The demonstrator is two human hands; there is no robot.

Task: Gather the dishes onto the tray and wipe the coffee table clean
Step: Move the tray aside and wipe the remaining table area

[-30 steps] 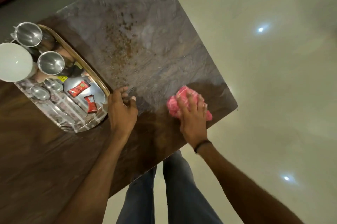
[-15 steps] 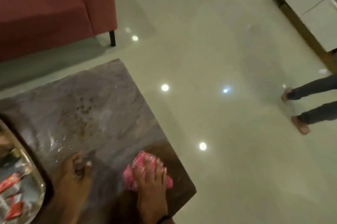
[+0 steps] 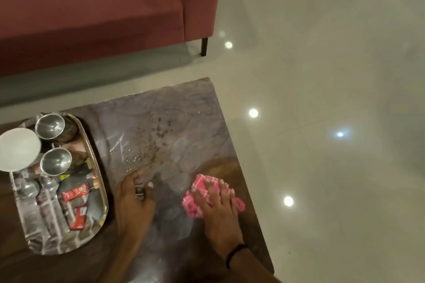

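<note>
While the right hand point(image 3: 218, 204) presses flat, fingers spread, on the cloth point(image 3: 199, 187) well right of the tray point(image 3: 46, 232), the left hand point(image 3: 133, 204) rests curled just beside the tray; whether it holds anything I cannot tell. Crumbs point(image 3: 149, 147) lie on the table point(image 3: 190, 110) right of the tray, which holds cups point(image 3: 49, 126) and a bowl point(image 3: 18, 149).

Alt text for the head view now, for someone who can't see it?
The right hand presses a pink checked cloth flat on the coffee table, near scattered crumbs; the left hand rests beside a loaded steel tray.
</note>
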